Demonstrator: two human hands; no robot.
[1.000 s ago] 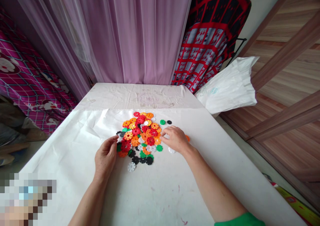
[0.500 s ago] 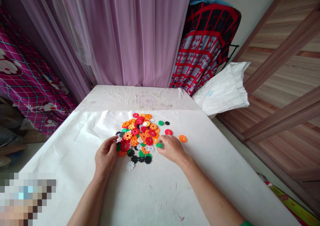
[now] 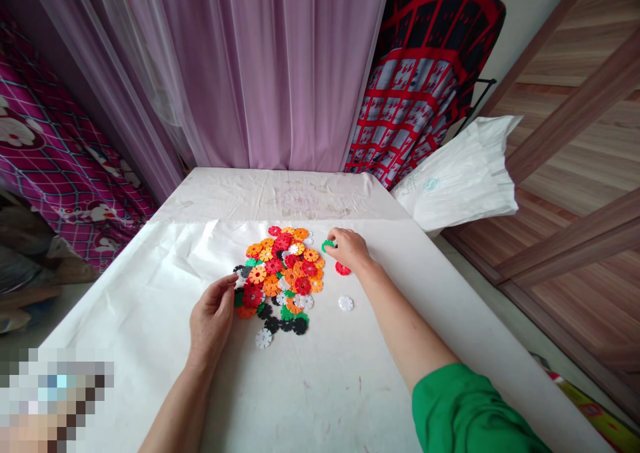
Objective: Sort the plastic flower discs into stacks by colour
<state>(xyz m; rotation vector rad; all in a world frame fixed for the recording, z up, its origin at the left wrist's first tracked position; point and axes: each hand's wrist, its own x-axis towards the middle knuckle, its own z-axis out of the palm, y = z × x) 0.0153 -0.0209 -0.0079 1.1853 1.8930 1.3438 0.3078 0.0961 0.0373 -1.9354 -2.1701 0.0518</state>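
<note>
A heap of notched plastic discs [image 3: 273, 266], like snowflake building pieces in red, orange, green, black and white, lies on the white-covered table. My left hand [image 3: 214, 309] rests at the heap's left edge, fingers curled and pressed together beside black and white discs; whatever they pinch is too small to name. Beyond the heap's right side, my right hand [image 3: 350, 247] is closed with thumb and fingertips on a green disc [image 3: 327, 246] at table level. Just below that hand is a red disc [image 3: 343, 268], partly covered by it. A white disc [image 3: 346, 303] lies nearer me.
The table [image 3: 310, 399] has a creased cover. A white bag [image 3: 465, 173] stands at its right edge. Behind hang lilac curtains [image 3: 285, 73], with a red and black patterned cloth [image 3: 420, 79] to their right. A wooden wardrobe [image 3: 575, 139] lies farther right.
My right hand has moved away from the heap's right edge, farther forward and right, with a green disc. A white disc now shows where that hand was. My left hand has barely moved.
</note>
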